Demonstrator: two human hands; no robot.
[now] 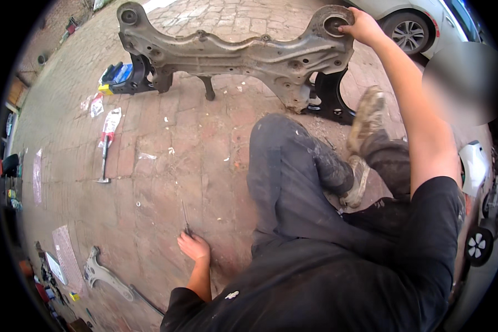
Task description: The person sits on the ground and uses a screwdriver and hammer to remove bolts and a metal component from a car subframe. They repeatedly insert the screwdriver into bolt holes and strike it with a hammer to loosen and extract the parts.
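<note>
A large grey car subframe [232, 55] stands up on the brick paving in front of me, with a black control arm [329, 91] at its right end and another black arm [141, 74] at its left. My right hand [366, 27] grips the subframe's upper right corner, thumb at the round bushing hole. Down by my left side, my left hand [195, 247] is closed at the dark handle of a thin screwdriver [186, 224], whose slim shaft points away from me. The palm side of that hand is hidden.
A hammer [104, 163] and torn plastic packaging [111, 122] lie left of centre. A blue and yellow box [116, 74] rests by the subframe. A grey control arm [105, 276] and bubble wrap [69, 257] are at lower left. My bent legs [293, 171] fill the centre right; a white car [420, 22] stands behind.
</note>
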